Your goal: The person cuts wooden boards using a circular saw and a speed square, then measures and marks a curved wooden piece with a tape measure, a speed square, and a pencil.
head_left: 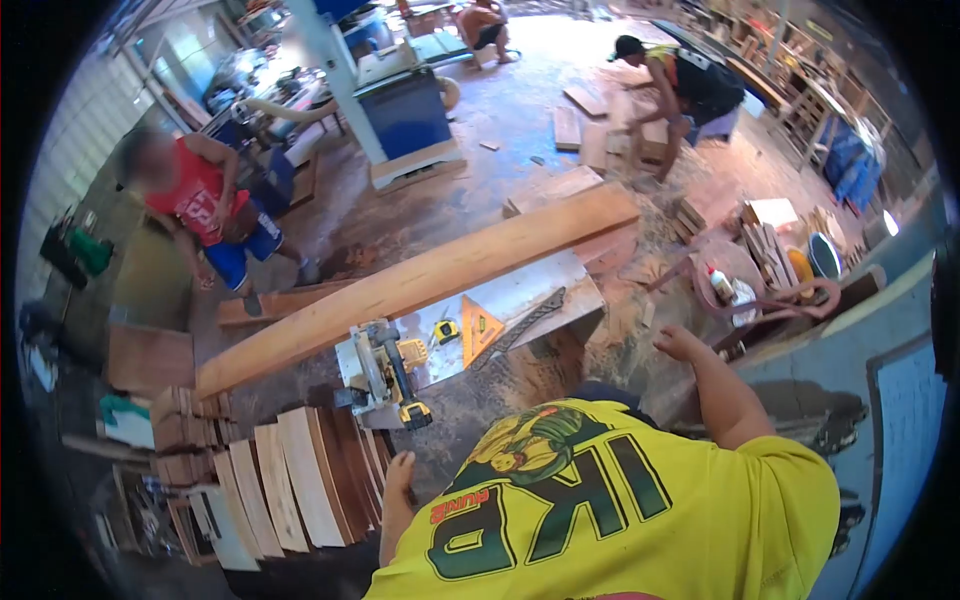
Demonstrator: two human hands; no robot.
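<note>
**Hands clear of cordless saw and timber; grips not fully verifiable**

Left hand (400, 475): near a row of pale and brown wooden boards (300, 480) standing on edge, and just short of the yellow-and-black cordless circular saw (380, 365). Its grip cannot be told from this angle. Right hand (680, 343): raised near a reddish-brown curved wooden frame (704, 295); fingers loosely curled, no object visible.

The saw sits at the left end of a pale worktable (575, 290), near a yellow-and-black tape measure (445, 330) and an orange triangular square (480, 330). A long, thick brown plank (430, 275) lies along the table's far side.

Handling assessment: saw judged rigid and front-heavy; hold by the rear handle, away from the blade. Plank judged heavy and stiff, best gripped at both ends. Boards likely lighter but rough-edged; grasp by their long edges.
</note>
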